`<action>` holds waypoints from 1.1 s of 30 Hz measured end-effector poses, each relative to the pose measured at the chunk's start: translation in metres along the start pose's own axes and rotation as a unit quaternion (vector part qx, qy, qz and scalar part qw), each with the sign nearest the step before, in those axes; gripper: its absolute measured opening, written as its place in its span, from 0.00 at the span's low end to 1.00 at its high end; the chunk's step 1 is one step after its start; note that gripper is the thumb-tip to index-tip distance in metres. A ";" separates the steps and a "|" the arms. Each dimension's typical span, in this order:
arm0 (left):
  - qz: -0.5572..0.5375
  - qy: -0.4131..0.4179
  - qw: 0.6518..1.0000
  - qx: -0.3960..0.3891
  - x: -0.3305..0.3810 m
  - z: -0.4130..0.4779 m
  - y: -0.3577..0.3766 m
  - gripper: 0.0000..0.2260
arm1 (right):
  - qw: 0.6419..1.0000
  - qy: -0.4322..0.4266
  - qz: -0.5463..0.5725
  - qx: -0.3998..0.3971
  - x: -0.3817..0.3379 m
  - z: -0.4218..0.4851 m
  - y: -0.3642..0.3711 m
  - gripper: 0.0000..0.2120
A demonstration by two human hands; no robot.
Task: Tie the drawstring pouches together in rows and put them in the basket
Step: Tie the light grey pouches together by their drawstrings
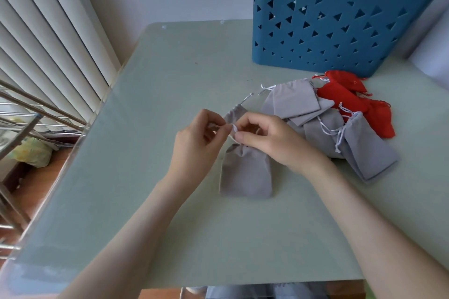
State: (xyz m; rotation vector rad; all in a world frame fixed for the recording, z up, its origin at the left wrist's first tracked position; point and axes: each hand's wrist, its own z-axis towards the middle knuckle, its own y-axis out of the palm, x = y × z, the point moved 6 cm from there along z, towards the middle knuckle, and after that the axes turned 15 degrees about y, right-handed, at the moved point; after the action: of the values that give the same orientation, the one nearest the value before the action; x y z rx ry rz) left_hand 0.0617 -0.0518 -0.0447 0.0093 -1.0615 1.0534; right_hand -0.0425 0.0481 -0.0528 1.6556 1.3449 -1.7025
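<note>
A grey drawstring pouch [246,175] lies flat on the pale green table [150,201] at the centre, its gathered neck under my hands. A second grey pouch [235,113] lies just behind them, mostly hidden. My left hand [194,143] pinches a white drawstring [232,128] between thumb and forefinger. My right hand [267,138] pinches the same cord from the other side, fingers curled. To the right lies a heap of several grey pouches [298,102] with white cords, and behind it several red pouches [349,102]. The blue basket [325,31] stands at the back right.
White vertical blinds [48,31] hang along the left of the table. Beyond the table's left edge are metal rails [24,109] and a wooden floor below. A white wall rises behind the table.
</note>
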 end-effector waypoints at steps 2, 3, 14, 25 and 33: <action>-0.001 -0.025 0.999 -0.041 -0.007 0.000 0.005 0.04 | 0.999 0.012 0.033 0.000 0.002 0.001 0.000 0.03; -0.004 -0.031 0.998 -0.062 -0.008 -0.001 0.008 0.06 | 0.999 0.018 0.042 0.003 0.003 0.002 0.000 0.04; 0.011 0.003 0.988 -0.155 -0.007 -0.004 0.018 0.13 | 1.000 0.000 0.013 0.024 0.003 0.003 0.001 0.12; -0.086 -0.076 0.983 -0.145 -0.014 -0.005 0.020 0.04 | 1.000 0.018 0.004 0.019 0.001 0.002 -0.006 0.09; -0.106 -0.108 0.976 -0.158 -0.018 -0.006 0.024 0.10 | 0.998 0.028 0.041 0.043 0.009 0.008 -0.004 0.11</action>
State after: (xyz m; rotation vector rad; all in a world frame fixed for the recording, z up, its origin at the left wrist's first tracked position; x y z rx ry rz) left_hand 0.0478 -0.0485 -0.0719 -0.0193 -1.3841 0.6932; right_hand -0.0514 0.0463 -0.0613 1.7925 1.2272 -1.7009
